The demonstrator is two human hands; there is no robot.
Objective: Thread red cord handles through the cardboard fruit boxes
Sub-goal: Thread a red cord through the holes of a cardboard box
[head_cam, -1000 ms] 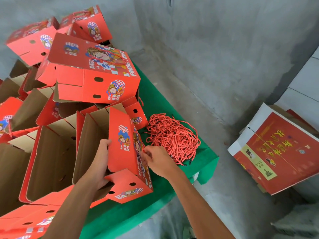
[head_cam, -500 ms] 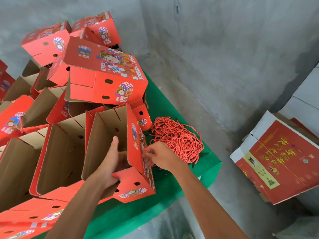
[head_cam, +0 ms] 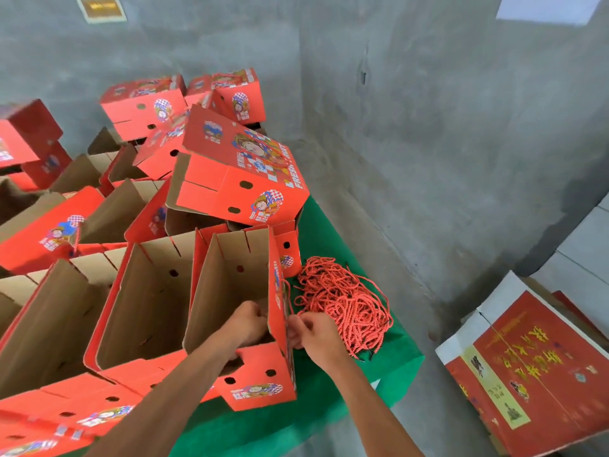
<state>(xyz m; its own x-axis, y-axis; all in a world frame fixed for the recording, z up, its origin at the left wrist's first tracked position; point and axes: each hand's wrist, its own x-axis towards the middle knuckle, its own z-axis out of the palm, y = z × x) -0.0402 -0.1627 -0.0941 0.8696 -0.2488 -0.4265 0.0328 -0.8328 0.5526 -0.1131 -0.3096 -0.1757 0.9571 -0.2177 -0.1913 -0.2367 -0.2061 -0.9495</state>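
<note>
An open red fruit box [head_cam: 230,291] stands on its side at the near right of the green table [head_cam: 329,390], brown inside facing me. My left hand [head_cam: 247,323] is inside it, fingers curled against the right wall. My right hand [head_cam: 311,331] is outside that same wall and pinches a red cord [head_cam: 287,293] that runs up along the wall. A heap of red cords [head_cam: 346,301] lies just right of the box. What the left fingers hold is hidden.
More open boxes [head_cam: 145,301] stand in a row to the left, and closed red boxes [head_cam: 240,173] are piled behind them. A big flat red carton [head_cam: 527,367] leans at the right on the concrete floor. Grey walls stand behind.
My left hand went from the box's edge deeper inside, to the right wall. My right hand stayed at the outer wall with the cord. The camera tilted up.
</note>
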